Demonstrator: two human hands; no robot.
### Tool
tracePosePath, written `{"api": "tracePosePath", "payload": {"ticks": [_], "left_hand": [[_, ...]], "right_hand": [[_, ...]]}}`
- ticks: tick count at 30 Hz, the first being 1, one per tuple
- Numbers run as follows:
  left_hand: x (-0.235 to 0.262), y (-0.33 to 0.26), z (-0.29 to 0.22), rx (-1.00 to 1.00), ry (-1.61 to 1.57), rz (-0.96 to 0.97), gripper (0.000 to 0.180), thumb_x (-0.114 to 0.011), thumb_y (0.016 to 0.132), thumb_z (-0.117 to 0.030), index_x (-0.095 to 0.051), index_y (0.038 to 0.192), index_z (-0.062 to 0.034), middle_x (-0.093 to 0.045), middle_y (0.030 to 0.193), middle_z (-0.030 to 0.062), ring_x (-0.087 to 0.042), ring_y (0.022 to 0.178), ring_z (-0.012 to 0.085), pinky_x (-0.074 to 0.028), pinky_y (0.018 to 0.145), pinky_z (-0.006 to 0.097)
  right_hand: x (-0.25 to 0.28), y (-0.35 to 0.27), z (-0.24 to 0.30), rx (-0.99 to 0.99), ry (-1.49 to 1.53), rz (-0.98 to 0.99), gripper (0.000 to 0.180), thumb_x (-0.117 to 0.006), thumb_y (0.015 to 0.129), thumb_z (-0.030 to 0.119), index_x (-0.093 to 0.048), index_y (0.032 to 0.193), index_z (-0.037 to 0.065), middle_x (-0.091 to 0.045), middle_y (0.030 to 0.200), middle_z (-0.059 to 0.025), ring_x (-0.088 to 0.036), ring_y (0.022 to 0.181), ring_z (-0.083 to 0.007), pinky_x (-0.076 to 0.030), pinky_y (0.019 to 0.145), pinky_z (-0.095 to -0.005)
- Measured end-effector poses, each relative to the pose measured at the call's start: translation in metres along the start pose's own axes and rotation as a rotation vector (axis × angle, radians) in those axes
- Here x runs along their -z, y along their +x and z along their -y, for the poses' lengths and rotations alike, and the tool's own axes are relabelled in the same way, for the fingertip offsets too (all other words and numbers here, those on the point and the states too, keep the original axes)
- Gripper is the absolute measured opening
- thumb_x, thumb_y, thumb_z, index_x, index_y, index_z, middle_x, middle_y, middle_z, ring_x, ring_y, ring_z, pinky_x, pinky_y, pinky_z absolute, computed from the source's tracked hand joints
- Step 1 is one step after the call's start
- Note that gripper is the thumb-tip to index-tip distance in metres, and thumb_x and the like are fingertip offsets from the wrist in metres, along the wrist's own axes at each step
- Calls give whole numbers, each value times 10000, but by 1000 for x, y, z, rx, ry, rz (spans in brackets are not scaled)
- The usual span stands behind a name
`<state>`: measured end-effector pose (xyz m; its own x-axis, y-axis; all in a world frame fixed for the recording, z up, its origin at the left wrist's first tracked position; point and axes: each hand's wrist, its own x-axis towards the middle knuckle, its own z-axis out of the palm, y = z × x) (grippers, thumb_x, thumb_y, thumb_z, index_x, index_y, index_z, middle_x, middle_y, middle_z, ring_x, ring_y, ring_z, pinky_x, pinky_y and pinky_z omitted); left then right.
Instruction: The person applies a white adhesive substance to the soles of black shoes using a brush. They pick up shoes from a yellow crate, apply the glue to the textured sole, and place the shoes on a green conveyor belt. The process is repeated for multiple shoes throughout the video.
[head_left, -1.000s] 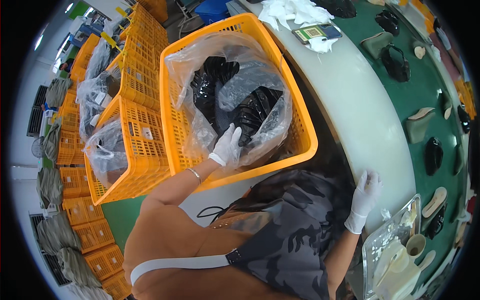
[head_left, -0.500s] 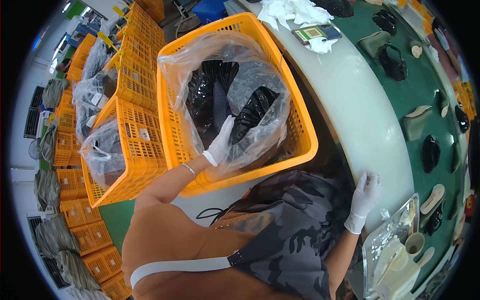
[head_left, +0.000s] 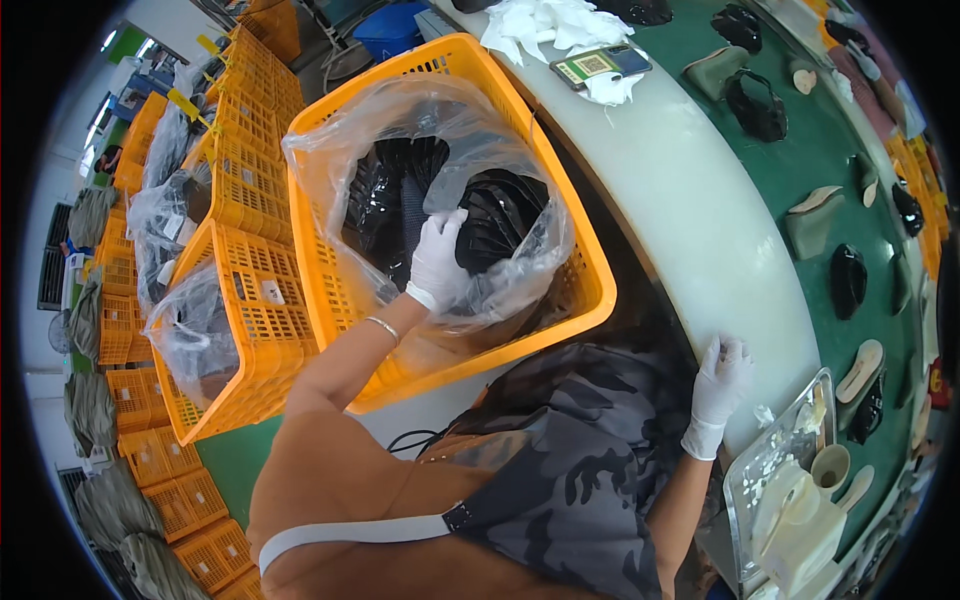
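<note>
My gloved left hand point(head_left: 438, 262) reaches into a clear plastic bag point(head_left: 500, 140) lining an orange crate point(head_left: 462, 48). Its fingers are closed at the lower end of a flat grey piece point(head_left: 450, 187), whose kind I cannot make out. Right beside them lie glossy black pleated pieces point(head_left: 497, 218), which look like shoe uppers. More black pleated pieces point(head_left: 372, 195) fill the bag's left side. My gloved right hand point(head_left: 720, 392) rests at the edge of the white bench point(head_left: 740, 230), its fingers curled with nothing seen in them.
Right of the bench runs a green conveyor point(head_left: 735, 175) with black uppers point(head_left: 848, 282) and green wedge soles point(head_left: 812, 225). A metal tray point(head_left: 735, 490) with a cup point(head_left: 830, 467) stands near my right hand. A phone point(head_left: 600, 65) lies by white cloths point(head_left: 560, 28). Orange crates point(head_left: 265, 290) stack at left.
My left hand has turned and moved deeper over the black pieces, and a flat grey piece now shows at its fingertips. The right hand stays at the bench edge. The view has shifted slightly.
</note>
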<state>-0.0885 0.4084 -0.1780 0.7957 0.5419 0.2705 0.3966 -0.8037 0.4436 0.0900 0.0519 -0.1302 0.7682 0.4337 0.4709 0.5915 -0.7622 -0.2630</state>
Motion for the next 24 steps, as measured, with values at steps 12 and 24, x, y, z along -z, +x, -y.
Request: {"api": "tracePosePath", "payload": {"ticks": [12,24], "left_hand": [[0,55,18,-76,357,211,524,-668,638,-89,-478,1126,-67,-483,1056,237,-521,957,381,-451,815,425],[2,-19,-62,-1,2,72,690,-614,571,4,-379,1220,-3,-406,1097,216,-463,1006,404,-432,847,408]], "right_hand": [[-1,-1,-1,0,16,-8,59,-585,803,64,-544,846,65,-554,805,-83,-533,758,-272,-424,655,-369],[-1,-2,-1,11,38,-23,123,-611,774,56,-523,861,65,-528,795,-92,-514,760,-284,-417,675,-383]]}}
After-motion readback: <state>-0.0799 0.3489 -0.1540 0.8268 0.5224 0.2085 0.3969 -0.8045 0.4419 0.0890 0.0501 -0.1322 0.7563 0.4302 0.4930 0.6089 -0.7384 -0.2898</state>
